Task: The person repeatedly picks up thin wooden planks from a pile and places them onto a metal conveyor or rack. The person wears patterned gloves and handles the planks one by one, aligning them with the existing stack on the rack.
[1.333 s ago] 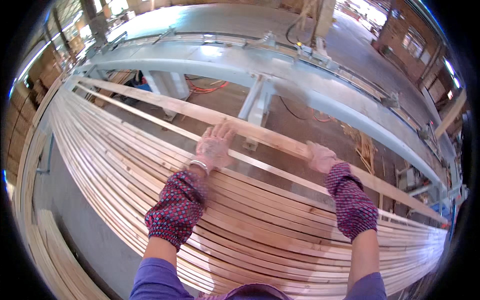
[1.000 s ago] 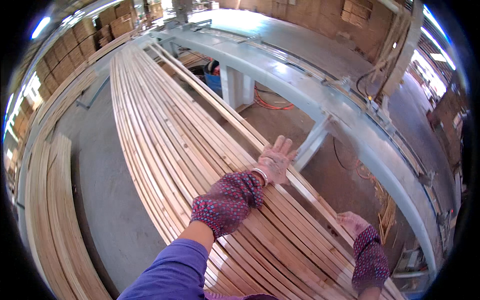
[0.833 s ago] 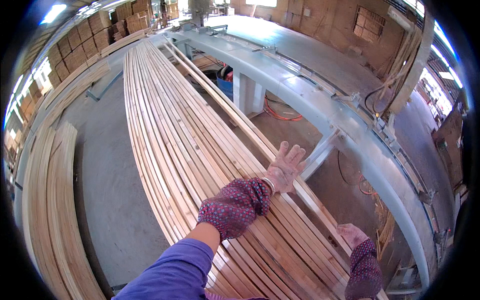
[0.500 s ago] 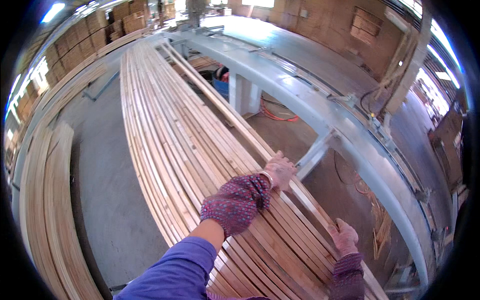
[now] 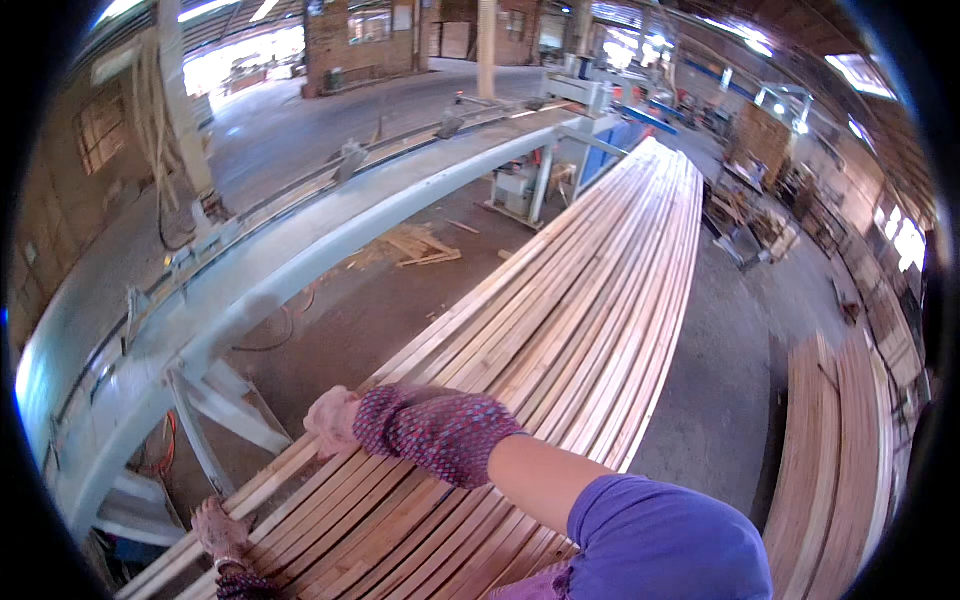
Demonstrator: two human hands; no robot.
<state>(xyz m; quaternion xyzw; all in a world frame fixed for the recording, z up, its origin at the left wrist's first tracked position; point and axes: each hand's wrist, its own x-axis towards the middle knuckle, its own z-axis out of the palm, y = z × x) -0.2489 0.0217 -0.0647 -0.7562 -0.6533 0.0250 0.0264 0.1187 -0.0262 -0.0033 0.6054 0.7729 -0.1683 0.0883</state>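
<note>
Long, narrow wooden strips lie side by side in a wide layer that runs away from me toward the far right. My right hand, below a patterned dark red wrist cover and purple sleeve, reaches across the layer to its left edge. Its fingers curl over the outermost wooden strip. Lower left, my left hand, with a bracelet at the wrist, is closed on that same strip nearer to me. The undersides of both hands' fingers are hidden.
A pale blue metal beam on legs curves along the left, beside the strips. Scrap wood lies on the floor beyond it. A blue and grey machine stands near the far end. Another stack of boards is at the right.
My view has swung from one end of the strips to the other, so the metal beam is now on the left. Both hands remain on the layer's outer edge.
</note>
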